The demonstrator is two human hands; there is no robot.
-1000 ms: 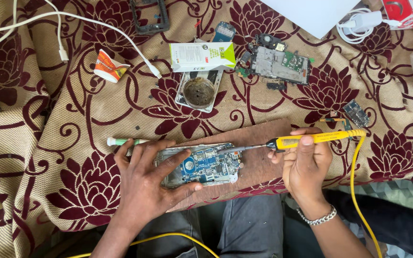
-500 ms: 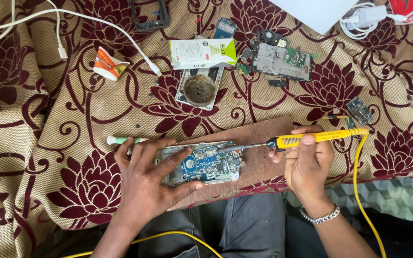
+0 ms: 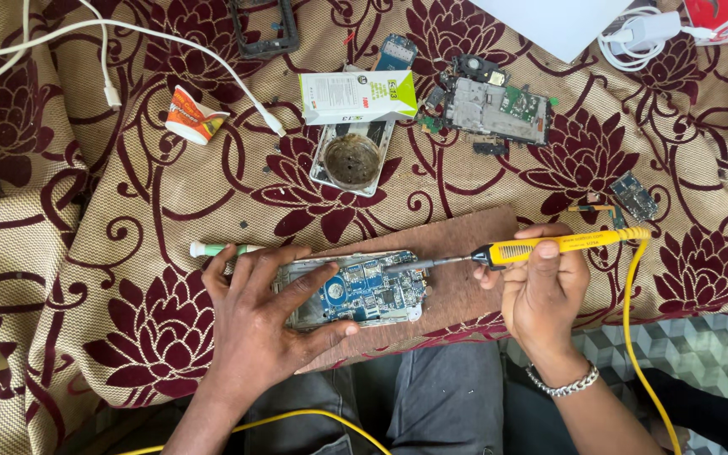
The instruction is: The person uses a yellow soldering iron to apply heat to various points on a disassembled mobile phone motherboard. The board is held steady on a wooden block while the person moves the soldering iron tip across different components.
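Soldering step: left hand (image 3: 254,324) spread flat, pinning opened phone (image 3: 355,291) on wooden board (image 3: 457,253); right hand (image 3: 545,286) grips yellow soldering iron (image 3: 549,247), tip at phone's right edge. Next needs steady tip contact.

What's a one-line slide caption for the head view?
Left hand steadies an opened phone's circuit board on a wooden board while right hand applies a yellow soldering iron.

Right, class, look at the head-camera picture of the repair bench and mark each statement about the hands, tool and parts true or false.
1. The right hand holds a yellow soldering iron. True.
2. The left hand lies flat on the opened phone. True.
3. The phone rests on a glass plate. False: on a brown wooden board.
4. The iron's tip points away from the phone. False: it points at its circuit board.
5. A round tin lies beyond the board. True.
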